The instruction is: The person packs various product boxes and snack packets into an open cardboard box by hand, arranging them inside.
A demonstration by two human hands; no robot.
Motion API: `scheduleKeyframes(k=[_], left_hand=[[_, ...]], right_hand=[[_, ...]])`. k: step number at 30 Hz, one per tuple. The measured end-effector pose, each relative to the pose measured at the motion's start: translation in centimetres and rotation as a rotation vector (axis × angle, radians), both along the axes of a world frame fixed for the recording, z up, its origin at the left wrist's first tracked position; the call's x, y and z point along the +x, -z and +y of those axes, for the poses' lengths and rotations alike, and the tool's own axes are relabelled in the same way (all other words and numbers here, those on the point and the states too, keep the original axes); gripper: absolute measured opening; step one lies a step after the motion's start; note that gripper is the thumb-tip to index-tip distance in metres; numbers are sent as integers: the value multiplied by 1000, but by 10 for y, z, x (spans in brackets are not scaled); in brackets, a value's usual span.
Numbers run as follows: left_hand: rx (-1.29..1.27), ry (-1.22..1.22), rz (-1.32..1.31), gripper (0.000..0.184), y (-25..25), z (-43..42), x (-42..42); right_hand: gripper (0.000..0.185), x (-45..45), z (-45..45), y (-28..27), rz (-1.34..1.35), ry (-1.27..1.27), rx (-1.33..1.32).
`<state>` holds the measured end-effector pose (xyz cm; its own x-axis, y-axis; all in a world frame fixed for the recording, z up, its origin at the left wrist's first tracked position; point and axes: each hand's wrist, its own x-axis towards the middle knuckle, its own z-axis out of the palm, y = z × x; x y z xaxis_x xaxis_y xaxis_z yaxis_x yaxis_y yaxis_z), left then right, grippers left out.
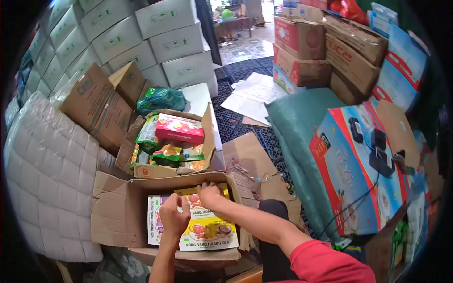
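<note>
An open cardboard box (108,214) stands in front of me. Inside it lie yellow packages (210,232) with teapot pictures, beside a white and purple package (155,219) on the left. My right hand (208,194) reaches over the upper yellow package, its fingers bent at the far edge. Whether they grip it is hard to tell. My left hand (174,213) is raised over the seam between the purple and yellow packages, fingers curled together; anything inside them is hidden.
Behind is another open box (207,134) with a pink carton (180,128) and snack bags. White cartons (167,47) are stacked at the back left. A green sack (302,137) and a blue-red box (349,188) with black adapters stand at the right.
</note>
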<state>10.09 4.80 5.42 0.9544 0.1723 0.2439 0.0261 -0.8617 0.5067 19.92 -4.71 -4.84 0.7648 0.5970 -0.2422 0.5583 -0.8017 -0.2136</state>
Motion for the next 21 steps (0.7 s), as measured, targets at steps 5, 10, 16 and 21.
scheduleKeyframes(k=[5, 10, 16, 21], left_hand=[[298, 119, 441, 30, 114, 78, -33], [237, 69, 466, 44, 114, 68, -13], [162, 62, 477, 51, 109, 46, -23], [-41, -75, 449, 75, 138, 57, -17]], right_hand=[[48, 13, 5, 27, -13, 48, -128], [58, -10, 12, 22, 62, 410, -182], [79, -7, -7, 56, 173, 235, -174], [109, -6, -45, 42, 446, 350, 329]])
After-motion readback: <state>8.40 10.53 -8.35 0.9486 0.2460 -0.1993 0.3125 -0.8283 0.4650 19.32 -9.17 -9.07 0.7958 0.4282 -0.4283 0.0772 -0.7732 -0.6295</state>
